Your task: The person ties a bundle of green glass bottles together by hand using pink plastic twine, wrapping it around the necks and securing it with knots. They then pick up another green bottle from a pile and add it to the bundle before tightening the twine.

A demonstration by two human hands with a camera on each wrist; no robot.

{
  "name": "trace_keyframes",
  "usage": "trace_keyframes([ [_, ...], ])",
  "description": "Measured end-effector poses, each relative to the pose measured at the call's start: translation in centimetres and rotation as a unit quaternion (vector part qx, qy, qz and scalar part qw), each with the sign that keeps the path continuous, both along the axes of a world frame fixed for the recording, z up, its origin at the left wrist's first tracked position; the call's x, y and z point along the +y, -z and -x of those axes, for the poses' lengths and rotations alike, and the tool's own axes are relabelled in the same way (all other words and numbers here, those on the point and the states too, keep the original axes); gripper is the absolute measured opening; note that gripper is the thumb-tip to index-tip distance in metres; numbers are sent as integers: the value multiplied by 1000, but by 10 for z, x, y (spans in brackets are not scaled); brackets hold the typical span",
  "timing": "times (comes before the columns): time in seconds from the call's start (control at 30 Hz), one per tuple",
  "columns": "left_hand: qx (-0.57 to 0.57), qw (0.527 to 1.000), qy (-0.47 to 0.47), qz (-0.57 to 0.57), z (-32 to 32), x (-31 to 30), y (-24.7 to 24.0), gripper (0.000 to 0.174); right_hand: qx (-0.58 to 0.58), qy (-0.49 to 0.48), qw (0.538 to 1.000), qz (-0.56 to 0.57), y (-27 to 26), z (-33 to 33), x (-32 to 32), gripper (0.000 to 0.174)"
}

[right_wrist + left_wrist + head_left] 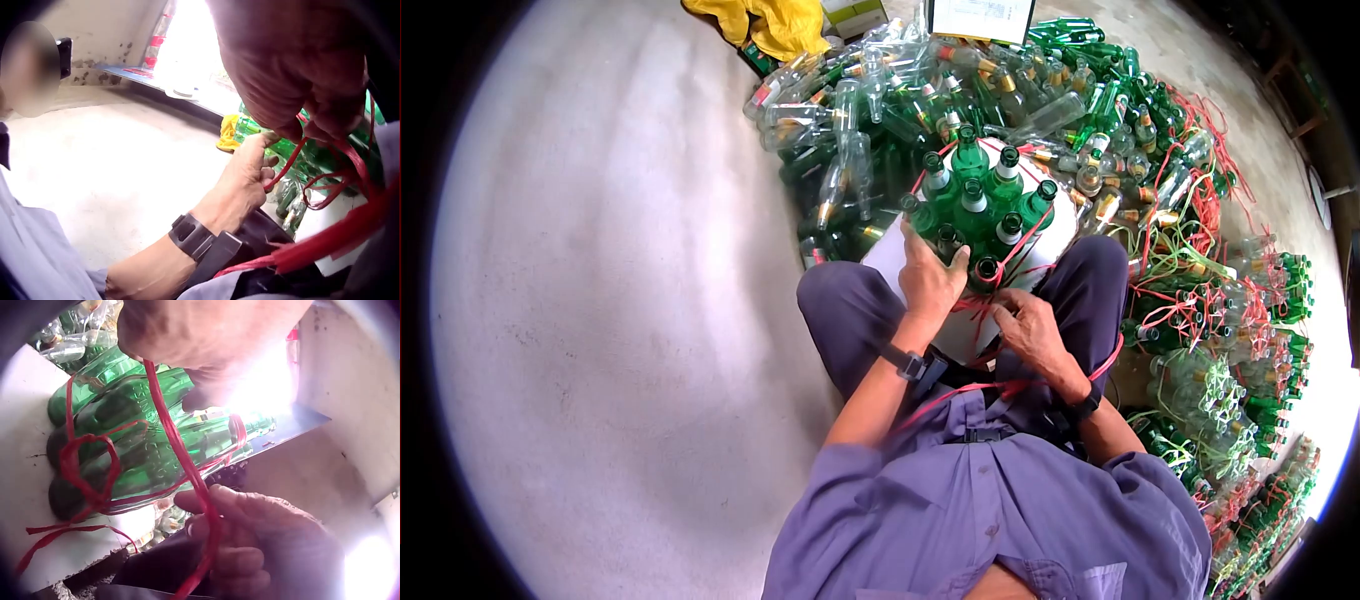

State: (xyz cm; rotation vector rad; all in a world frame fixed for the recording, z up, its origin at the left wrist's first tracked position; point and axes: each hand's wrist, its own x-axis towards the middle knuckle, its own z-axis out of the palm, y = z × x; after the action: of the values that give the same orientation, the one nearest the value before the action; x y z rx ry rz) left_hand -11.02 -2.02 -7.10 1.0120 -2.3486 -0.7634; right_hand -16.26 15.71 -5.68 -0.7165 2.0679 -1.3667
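Observation:
Green bottles (pixel 972 205) stand bundled on a white surface (pixel 885 262) between the person's knees, with red ribbon (pixel 975 305) around them. The left hand (pixel 930 285) lies along the near left side of the bundle, index finger and thumb spread against bottles. In the right wrist view, ribbon runs from the curled lower fingers of the left hand (pixel 240 175) to the right hand (pixel 294 81). The right hand (pixel 1030 328) pinches ribbon at the bundle's near side. A ribbon loop (pixel 90 469) lies over the green glass in the left wrist view, beyond the right hand (pixel 250 534).
Loose clear and green bottles (pixel 880 110) are heaped beyond the bundle. Tied bottle bundles (pixel 1200 390) stand at the right. A yellow bag (pixel 775 28) lies at the top, near a framed white sheet (pixel 980 18). Pale floor (pixel 600 300) extends on the left.

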Motion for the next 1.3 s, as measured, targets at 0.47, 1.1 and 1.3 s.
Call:
trace_keyframes([
  [0.47, 95, 993, -3, -74, -9, 12, -16, 84, 173, 27, 984, -3, -68, 63, -14, 26],
  [1.1, 126, 973, 54, -186, -26, 18, 12, 56, 319, -306, 881, -169, -83, 64, -141, 33],
  [1.3, 62, 962, 80, -255, -29, 22, 8, 73, 274, -322, 874, -237, -66, 68, -148, 40],
])
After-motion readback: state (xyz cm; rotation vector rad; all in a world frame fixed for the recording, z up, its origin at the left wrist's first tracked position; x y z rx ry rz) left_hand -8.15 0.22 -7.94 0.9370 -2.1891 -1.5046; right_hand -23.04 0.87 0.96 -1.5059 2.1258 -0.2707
